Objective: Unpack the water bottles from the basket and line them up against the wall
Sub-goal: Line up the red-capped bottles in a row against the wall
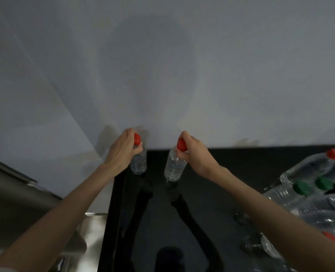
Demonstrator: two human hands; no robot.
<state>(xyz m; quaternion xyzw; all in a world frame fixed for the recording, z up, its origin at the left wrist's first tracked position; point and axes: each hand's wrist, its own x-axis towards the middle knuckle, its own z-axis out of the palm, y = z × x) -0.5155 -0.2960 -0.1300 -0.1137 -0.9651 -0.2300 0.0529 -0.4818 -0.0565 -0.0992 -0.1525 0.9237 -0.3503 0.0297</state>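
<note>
The left hand (121, 152) had its grip closed around the neck of a red-capped water bottle (139, 161) standing close to the pale wall (162, 75) at the far left corner of the glossy black worktop (231, 173). The right hand (194, 152) pinched the red cap of a second bottle (174, 167), tilted, its base near the worktop just beside the first. More clear bottles (310, 193) with red and green caps lay piled at the right edge.

Plain grey-white wall (182, 65) w/ soft shadows; glossy black counter (241, 173) meets it; steel surface (92, 242) at counter's left edge.
</note>
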